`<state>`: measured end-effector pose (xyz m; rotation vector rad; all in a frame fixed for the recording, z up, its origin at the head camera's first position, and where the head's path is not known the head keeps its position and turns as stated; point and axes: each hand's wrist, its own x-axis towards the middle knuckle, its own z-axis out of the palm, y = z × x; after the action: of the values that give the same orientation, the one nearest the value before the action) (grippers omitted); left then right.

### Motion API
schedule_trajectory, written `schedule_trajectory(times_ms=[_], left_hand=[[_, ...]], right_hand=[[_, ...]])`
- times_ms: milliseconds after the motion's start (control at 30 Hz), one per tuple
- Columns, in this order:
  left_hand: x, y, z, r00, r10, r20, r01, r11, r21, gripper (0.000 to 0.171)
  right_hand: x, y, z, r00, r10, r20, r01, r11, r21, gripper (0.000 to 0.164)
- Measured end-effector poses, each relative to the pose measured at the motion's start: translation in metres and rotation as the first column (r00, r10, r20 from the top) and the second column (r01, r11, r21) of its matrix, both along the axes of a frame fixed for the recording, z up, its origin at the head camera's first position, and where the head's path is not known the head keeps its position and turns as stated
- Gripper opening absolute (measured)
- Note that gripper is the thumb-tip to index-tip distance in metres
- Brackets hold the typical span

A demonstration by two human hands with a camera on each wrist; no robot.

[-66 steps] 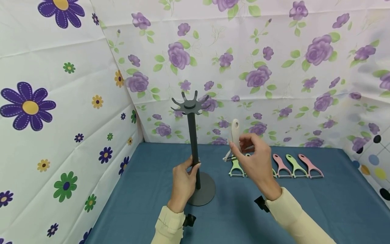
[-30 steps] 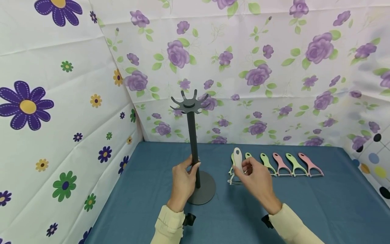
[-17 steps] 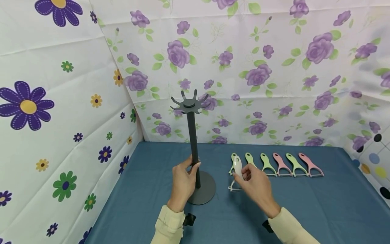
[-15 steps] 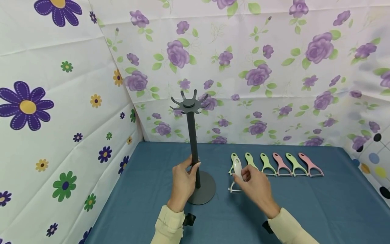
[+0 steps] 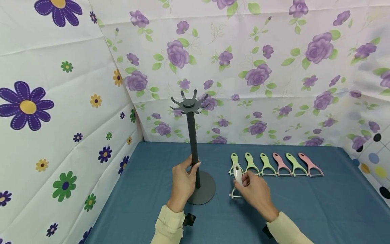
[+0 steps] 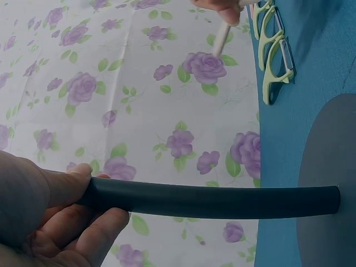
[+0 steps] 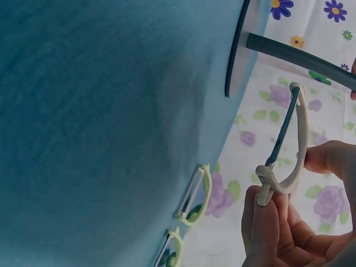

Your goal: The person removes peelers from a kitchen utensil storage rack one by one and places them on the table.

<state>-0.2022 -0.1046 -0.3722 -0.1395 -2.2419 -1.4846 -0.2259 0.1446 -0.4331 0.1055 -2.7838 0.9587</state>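
My left hand (image 5: 183, 181) grips the pole of a dark grey stand (image 5: 192, 135) partway up. The stand is upright, with a ring of curved hooks on top and a round base; nothing hangs from the hooks. In the left wrist view the thumb and fingers of my left hand (image 6: 83, 222) wrap the pole (image 6: 222, 201). To the right of the stand, my right hand (image 5: 257, 191) pinches a white peeler (image 5: 237, 174), handle up and blade end down. The right wrist view shows this white peeler (image 7: 302, 130) close up; whether it touches the table is unclear.
Behind my right hand, green and pink peelers lie in a row: a green peeler (image 5: 234, 158) at the left end, a pink peeler (image 5: 310, 164) at the right. A blue cloth (image 5: 146, 203) covers the table. Flowered sheets (image 5: 219, 67) stand behind and to the left.
My right hand has brought the white peeler down from above the row and closer to me, uncovering the green peelers behind. My left hand keeps its hold on the stand.
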Motion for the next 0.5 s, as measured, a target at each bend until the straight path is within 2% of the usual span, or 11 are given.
schedule_trajectory(times_ms=[500], left_hand=[[-0.001,0.0,-0.001,1.0,0.004,-0.013,-0.004,1.0,-0.01,0.026]], right_hand=[[0.001,-0.001,-0.016,0.998,-0.007,0.07,0.005,0.999,0.036,0.033]])
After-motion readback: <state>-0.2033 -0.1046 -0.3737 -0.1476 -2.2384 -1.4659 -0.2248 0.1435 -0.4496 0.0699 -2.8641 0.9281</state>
